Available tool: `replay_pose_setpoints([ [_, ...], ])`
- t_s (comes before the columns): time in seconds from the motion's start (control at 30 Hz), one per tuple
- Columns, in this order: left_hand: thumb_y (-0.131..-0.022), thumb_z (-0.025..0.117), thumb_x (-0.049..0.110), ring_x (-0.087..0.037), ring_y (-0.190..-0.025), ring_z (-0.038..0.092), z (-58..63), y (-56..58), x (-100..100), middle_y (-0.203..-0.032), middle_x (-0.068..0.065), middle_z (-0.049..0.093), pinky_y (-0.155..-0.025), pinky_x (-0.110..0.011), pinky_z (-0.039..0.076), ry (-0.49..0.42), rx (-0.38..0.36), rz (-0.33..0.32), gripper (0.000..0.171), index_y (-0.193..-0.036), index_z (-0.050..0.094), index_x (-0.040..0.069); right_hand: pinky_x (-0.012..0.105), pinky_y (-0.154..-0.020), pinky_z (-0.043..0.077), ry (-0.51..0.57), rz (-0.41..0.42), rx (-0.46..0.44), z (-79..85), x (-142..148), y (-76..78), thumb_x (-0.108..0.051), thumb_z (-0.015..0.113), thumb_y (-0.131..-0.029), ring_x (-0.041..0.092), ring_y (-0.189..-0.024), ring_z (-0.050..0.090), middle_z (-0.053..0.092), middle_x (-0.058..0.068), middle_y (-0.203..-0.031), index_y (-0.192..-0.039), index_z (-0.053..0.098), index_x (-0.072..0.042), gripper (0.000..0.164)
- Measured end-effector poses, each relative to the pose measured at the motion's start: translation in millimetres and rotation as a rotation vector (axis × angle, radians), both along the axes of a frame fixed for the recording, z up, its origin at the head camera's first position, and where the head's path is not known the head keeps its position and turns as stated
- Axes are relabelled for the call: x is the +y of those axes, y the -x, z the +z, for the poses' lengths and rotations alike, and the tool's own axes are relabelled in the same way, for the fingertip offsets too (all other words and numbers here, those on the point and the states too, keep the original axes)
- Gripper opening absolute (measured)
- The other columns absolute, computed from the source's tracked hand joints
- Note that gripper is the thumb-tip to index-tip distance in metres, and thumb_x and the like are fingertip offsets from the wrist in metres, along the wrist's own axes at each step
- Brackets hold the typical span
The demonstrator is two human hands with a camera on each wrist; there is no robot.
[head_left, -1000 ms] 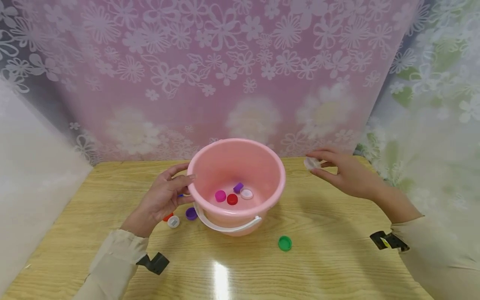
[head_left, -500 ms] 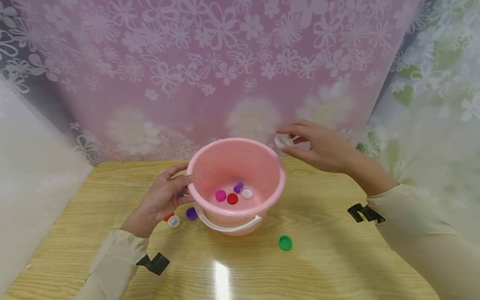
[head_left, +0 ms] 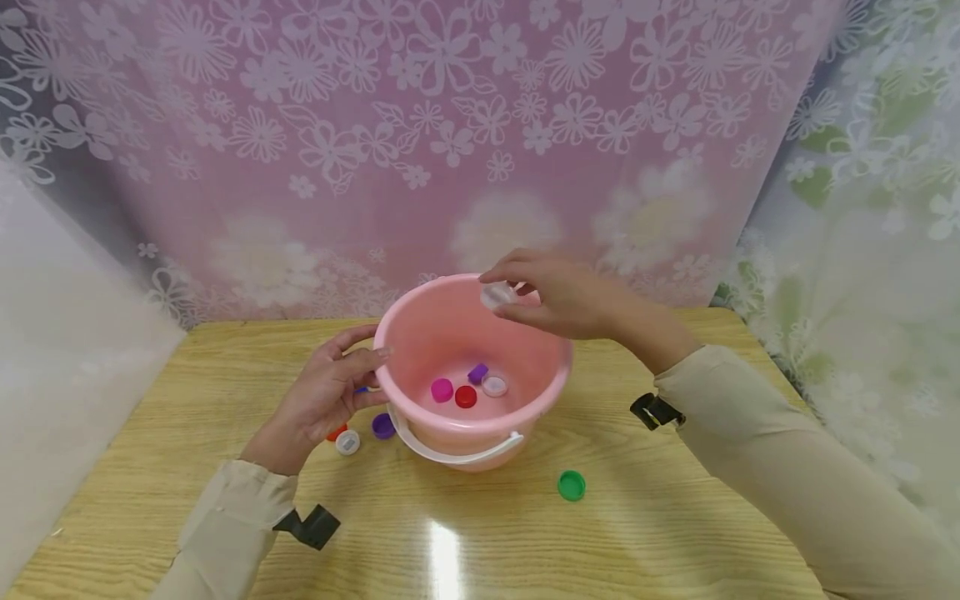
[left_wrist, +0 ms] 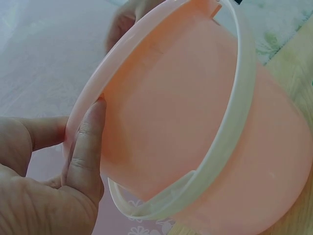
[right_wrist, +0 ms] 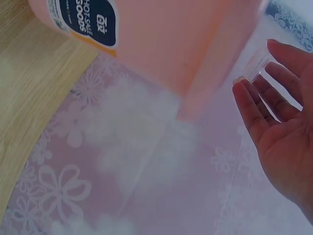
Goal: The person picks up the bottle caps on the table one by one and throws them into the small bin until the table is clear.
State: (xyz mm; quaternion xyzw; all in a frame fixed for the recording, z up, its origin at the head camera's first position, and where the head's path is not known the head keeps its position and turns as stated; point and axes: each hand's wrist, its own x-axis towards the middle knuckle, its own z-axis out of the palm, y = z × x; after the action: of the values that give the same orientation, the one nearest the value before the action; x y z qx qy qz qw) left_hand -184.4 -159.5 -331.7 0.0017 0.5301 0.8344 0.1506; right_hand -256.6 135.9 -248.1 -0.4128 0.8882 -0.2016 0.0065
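A pink bucket (head_left: 472,427) with a white handle (head_left: 457,457) stands on the wooden table. My left hand (head_left: 326,396) grips its rim at the left, thumb on one side and fingers on the other, as the left wrist view also shows. Above the bucket's far right rim, my right hand (head_left: 566,296) pinches a clear plastic cap (head_left: 498,295) between thumb and fingertips. Inside, on the bucket's floor, lie a magenta cap (head_left: 442,390), a red cap (head_left: 466,397), a purple cap (head_left: 477,373) and a whitish cap (head_left: 494,386).
Left of the bucket are a purple cap (head_left: 383,427), a white cap (head_left: 348,442), an orange-red cap (head_left: 337,433) and a blue one (head_left: 362,390) partly behind the left hand. A green cap (head_left: 572,485) lies at front right. A floral curtain (head_left: 450,167) hangs behind the table.
My right hand has carried the clear cap leftward from the table's back right, up and over the bucket's rim. The left hand has stayed on the rim.
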Motion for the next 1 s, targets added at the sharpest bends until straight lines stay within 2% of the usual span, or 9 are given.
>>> replay_pose_setpoints([
  [0.3, -0.093, 0.060, 0.004, -0.017, -0.069, 0.067, -0.2, -0.3, 1.1, -0.090, -0.008, 0.065, -0.063, -0.032, 0.059, 0.010, 0.000, 0.013, 0.055, -0.141, 0.032, 0.004, 0.036, -0.088, 0.051, -0.062, 0.074, -0.059, -8.5, -25.7, 4.0, -0.027, 0.063, -0.093, 0.020, -0.103, 0.056, 0.055, 0.006, -0.126, -0.132, 0.058, -0.012, 0.041],
  [0.6, -0.094, 0.060, 0.005, -0.017, -0.070, 0.067, -0.1, -0.1, 0.3, -0.090, -0.008, 0.065, -0.062, -0.032, 0.059, 0.009, 0.000, 0.014, 0.055, -0.141, 0.032, 0.005, 0.037, -0.094, 0.048, -0.112, 0.101, -0.100, -15.5, -41.4, 3.7, -0.024, 0.062, -0.094, 0.021, -0.111, 0.055, 0.055, 0.006, -0.131, -0.130, 0.058, -0.009, 0.039],
  [0.83, -0.094, 0.059, 0.004, -0.017, -0.070, 0.067, -0.9, -0.1, -0.1, -0.090, -0.008, 0.065, -0.062, -0.031, 0.059, 0.002, -0.005, 0.016, 0.055, -0.142, 0.031, 0.005, 0.033, -0.093, 0.048, -0.114, 0.132, -0.064, -22.0, -44.8, 7.3, -0.022, 0.063, -0.093, 0.020, -0.109, 0.055, 0.056, 0.006, -0.128, -0.129, 0.059, -0.007, 0.039],
  [1.0, -0.094, 0.059, 0.005, -0.017, -0.070, 0.067, -1.0, -0.3, 0.2, -0.089, -0.009, 0.065, -0.063, -0.031, 0.059, -0.001, -0.007, 0.012, 0.056, -0.142, 0.030, 0.005, 0.035, -0.094, 0.049, -0.107, 0.133, -0.084, -23.3, -46.0, 6.1, -0.021, 0.065, -0.092, 0.025, -0.114, 0.055, 0.054, 0.007, -0.131, -0.131, 0.056, -0.006, 0.042],
])
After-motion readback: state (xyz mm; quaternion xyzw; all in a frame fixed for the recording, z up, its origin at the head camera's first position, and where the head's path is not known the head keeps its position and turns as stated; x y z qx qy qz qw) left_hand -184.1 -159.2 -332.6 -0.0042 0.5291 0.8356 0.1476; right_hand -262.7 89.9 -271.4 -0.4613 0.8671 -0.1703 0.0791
